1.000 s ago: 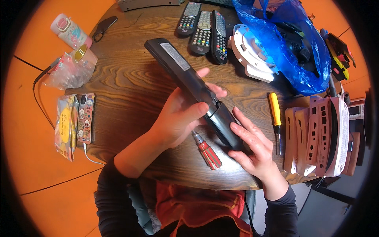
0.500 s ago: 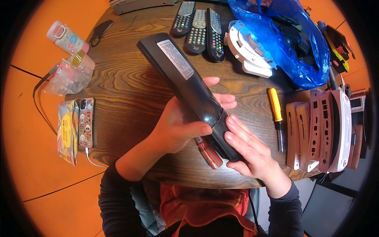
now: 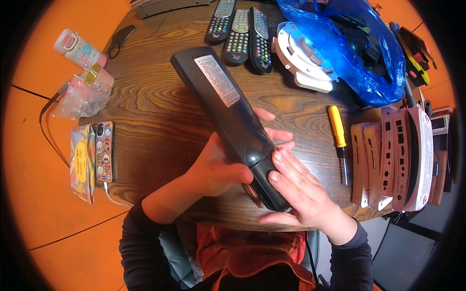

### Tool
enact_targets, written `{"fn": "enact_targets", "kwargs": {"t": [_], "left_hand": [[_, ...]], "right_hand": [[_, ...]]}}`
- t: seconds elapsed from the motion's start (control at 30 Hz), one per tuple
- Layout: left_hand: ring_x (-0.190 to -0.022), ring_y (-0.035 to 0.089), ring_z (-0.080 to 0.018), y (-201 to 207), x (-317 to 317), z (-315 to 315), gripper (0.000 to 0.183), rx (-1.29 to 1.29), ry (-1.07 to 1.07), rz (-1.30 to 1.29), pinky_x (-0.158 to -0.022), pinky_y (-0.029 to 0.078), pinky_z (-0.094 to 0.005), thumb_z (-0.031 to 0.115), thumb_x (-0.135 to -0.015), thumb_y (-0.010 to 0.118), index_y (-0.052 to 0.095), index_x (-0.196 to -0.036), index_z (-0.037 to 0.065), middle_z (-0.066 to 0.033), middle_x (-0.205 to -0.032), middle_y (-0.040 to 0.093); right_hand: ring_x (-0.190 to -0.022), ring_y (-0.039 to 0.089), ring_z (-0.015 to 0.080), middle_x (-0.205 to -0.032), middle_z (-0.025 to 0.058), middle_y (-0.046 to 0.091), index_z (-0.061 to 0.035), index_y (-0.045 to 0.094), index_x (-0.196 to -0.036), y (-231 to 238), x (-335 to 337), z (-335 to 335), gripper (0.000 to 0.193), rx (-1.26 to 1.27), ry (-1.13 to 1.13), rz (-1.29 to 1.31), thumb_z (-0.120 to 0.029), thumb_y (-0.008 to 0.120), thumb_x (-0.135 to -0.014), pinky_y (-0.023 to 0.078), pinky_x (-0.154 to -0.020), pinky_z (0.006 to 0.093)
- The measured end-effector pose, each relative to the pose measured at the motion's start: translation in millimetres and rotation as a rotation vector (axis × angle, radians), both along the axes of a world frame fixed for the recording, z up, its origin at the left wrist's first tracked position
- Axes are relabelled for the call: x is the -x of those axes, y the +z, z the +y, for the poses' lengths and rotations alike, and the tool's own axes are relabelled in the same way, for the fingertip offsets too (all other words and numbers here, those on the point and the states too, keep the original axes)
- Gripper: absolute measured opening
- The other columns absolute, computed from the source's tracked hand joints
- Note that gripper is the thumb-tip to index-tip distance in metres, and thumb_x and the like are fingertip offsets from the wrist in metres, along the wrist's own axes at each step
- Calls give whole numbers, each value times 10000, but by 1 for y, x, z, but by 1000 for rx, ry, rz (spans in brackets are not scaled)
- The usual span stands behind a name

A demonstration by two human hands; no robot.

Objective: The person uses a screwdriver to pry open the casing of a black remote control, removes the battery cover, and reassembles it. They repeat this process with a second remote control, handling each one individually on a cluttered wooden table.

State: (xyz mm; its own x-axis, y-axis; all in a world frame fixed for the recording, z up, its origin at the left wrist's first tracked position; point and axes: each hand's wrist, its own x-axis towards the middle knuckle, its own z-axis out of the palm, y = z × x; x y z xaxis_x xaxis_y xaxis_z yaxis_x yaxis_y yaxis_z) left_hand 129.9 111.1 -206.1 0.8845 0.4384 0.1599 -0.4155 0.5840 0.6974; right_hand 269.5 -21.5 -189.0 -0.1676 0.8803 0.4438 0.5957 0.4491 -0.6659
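A black remote control [image 3: 221, 111] is held back side up above the table, slanting from far left to near right. A white label [image 3: 217, 80] covers part of its back. My left hand [image 3: 218, 167] wraps round its middle, thumb on the near side and fingertips showing past the far side. My right hand [image 3: 306, 194] presses its fingers on the battery cover [image 3: 269, 186] at the near end, its thumb below that end. A red, striped object [image 3: 253, 196] shows under the remote, mostly hidden; I cannot make out what it is.
Three remotes [image 3: 237, 41] lie at the back beside a round white device part [image 3: 303, 58] and a blue plastic bag [image 3: 374, 82]. A yellow screwdriver [image 3: 337, 127] and upright white boxes [image 3: 393, 155] stand right. Left are a phone [image 3: 104, 150], a snack packet [image 3: 82, 165] and a bottle [image 3: 77, 48].
The remote's near end has swung slightly left and toward me, and my right hand has moved with it. The red striped object is now more hidden. My left hand keeps its hold.
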Motion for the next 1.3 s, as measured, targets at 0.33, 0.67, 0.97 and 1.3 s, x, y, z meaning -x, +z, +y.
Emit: {"fn": "enact_targets", "kwargs": {"t": [0.33, 0.67, 0.97, 1.3], "left_hand": [[-1236, 369, -374, 9, 4, -4, 633, 112, 44, 80, -1009, 331, -499, 310, -755, 700, 364, -1250, 103, -199, -1306, 404], [-1212, 403, -369, -1, -1, -8, 509, 70, 186, -66, -1003, 350, -474, 48, -763, 639, 355, -1185, 67, -208, -1233, 471], [-1257, 319, -411, -1, -2, -16, 547, 4, 197, 45, -1015, 306, -522, 271, -811, 641, 343, -1245, 123, -178, -1308, 403], [-1293, 292, -345, 3, 4, 4, 405, 265, 164, 28, -1041, 249, -544, 178, -810, 609, 422, -1166, 131, -139, -1321, 402]], "right_hand": [[-961, 597, 395, -1097, 341, 527, 51, 473, -974, -23, -6, 13, 257, -410, -179, 236, -5, 619, -771, 514, -775, 391], [-926, 619, 358, -990, 264, 609, 82, 579, -953, -4, -2, 13, 295, -390, -287, 42, 44, 683, -679, 522, -762, 375], [-968, 599, 368, -1043, 247, 594, 56, 589, -986, 3, -11, 9, 310, -311, -241, 59, 50, 654, -683, 499, -808, 396], [-1005, 594, 314, -1093, 220, 589, 58, 578, -1089, 5, -26, 12, 452, -144, -272, 210, -69, 723, -681, 486, -839, 344]]}}
